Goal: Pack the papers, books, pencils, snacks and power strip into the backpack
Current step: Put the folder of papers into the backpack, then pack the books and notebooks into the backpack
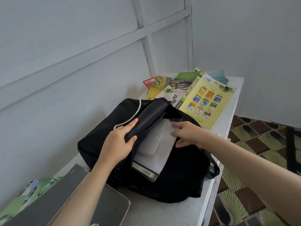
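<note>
- Head view: the papers [156, 141] lie in the open mouth of the backpack [101, 141], on top of a book [146, 172] with a barcode at its near end.
- The long axis of this stack runs from near to far and leans a little to the right. The far end points in under the flap [149, 118], while the near end shows outside it.
- The right hand [187, 134] is just right of the stack and holds its right edge, with fingers on top and the thumb at the side. It is the nearer hand to the papers, so I judge that the push deeper inside will come from it, along the long axis toward the far side.
- The left hand [117, 142] is left of the stack. Its fingers are curled round the flap and hold it up, so the mouth is wide.
- The backpack lies flat on a white table [171, 212], beside the wall.
- More books [206, 101] lie in a loose pile at the far end, touching the backpack, not yet packed.
- A dark notebook [48, 201] lies at the near left, apart from the hands.
</note>
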`<state>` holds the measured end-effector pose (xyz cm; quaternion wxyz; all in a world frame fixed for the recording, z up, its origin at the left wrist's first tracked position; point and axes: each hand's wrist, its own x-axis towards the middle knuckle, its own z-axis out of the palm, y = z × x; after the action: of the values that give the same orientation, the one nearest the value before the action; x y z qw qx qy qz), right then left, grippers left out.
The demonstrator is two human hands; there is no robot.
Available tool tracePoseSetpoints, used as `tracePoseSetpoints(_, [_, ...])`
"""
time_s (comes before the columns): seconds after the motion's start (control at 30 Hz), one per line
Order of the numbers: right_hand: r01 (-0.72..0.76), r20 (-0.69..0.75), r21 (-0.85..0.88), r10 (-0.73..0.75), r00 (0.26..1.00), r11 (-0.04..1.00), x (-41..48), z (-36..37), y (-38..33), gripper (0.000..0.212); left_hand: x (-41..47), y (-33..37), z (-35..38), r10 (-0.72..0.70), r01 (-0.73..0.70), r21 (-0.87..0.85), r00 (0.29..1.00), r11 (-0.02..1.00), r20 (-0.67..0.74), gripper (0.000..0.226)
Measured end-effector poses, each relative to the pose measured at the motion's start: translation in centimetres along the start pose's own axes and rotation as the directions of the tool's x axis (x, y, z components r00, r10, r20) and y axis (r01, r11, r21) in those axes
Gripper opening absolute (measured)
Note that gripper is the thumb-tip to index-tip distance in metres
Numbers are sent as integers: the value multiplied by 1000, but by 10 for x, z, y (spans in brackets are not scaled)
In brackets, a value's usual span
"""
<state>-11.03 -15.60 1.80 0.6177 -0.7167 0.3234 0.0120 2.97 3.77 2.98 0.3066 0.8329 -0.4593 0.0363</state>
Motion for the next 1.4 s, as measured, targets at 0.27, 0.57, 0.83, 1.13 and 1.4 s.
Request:
tracePoseSetpoints(0.27, [54,219,-188,-12,976,981,-2,-64,-9,49,8,8,19,-9,28,286,998,958,-66,42])
tracePoseSetpoints(0.57, [354,-169,-481,-481,860,802,58,-179,-23,14,92,79,62,90,-75,118,988,990,-129,19])
tracePoseSetpoints(0.83, [369,-36,-681,-532,846,632,112,-241,-33,29,164,115,133,-78,7,224,948,974,308,26])
tracePoseSetpoints(1.13, [502,35,-636,-627,778,587,146,-253,-30,20,181,103,157,6,-46,209,982,977,187,37])
tracePoseSetpoints(1.4, [669,30,-419,-727,686,614,173,-263,-35,41,212,109,121,56,-51,250,998,967,-13,48])
